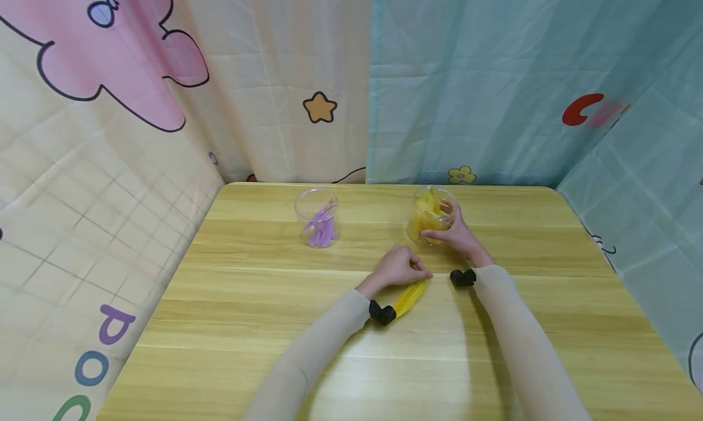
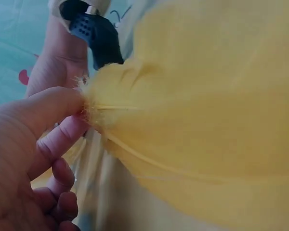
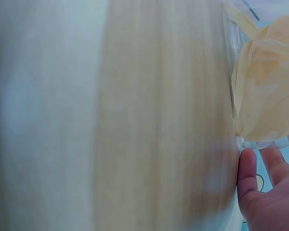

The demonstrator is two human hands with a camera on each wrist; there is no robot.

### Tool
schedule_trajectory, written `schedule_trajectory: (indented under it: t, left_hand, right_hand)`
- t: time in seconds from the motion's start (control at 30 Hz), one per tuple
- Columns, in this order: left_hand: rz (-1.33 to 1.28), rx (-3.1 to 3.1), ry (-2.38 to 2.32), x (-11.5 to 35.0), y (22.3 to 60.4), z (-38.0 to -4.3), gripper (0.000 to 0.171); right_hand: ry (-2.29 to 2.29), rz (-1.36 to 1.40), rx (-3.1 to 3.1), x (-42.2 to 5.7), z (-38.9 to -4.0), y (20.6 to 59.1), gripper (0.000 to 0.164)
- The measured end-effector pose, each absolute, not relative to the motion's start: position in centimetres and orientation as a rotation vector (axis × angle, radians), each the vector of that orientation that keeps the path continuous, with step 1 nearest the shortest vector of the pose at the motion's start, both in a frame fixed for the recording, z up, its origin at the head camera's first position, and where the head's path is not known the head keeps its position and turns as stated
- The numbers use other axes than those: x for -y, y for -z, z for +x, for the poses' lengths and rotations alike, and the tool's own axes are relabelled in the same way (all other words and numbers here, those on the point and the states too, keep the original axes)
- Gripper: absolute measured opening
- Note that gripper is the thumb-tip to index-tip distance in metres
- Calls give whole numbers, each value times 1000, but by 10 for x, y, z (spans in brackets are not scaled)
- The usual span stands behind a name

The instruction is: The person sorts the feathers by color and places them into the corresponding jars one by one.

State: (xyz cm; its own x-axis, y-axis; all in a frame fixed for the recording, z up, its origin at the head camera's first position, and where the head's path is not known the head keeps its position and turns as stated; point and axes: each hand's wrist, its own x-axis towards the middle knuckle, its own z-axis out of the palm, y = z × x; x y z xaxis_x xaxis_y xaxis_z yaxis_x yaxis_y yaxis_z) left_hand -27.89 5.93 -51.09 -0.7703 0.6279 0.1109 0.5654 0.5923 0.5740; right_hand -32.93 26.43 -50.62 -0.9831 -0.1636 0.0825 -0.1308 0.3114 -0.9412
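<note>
My left hand (image 1: 400,266) pinches yellow feathers (image 1: 409,299) between thumb and fingertips, low over the front middle of the table. Up close in the left wrist view, the feathers (image 2: 207,134) fan out to the right from the pinched end, and two pale shafts show. Farther back, my right hand (image 1: 458,233) grips the right side of a clear cup (image 1: 413,230) filled with yellow feathers (image 1: 428,204). Thumb and fingers (image 3: 248,166) wrap the cup's lower wall in the right wrist view. The cup stands upright on the table.
A second clear cup (image 1: 301,210) holding purple feathers (image 1: 323,229) stands to the left at the back of the wooden table (image 1: 247,323). Patterned curtains (image 1: 263,104) hang right behind the table's back edge and along both sides. Black devices (image 1: 382,314) sit at both wrists.
</note>
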Motion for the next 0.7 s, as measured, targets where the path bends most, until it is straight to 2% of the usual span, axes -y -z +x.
schedule_trajectory:
  t: [0.4, 0.57, 0.7]
  left_hand:
    - [810, -2387, -1403, -49, 493, -277, 19]
    - [720, -2182, -1675, -45, 466, -276, 21]
    - [762, -2098, -1944, -46, 436, -279, 22]
  right_hand:
    - [1822, -293, -2516, -264, -331, 506, 103]
    - [1846, -286, -2470, -264, -330, 503, 102]
    - [1916, -334, -2401, -261, -325, 492, 94]
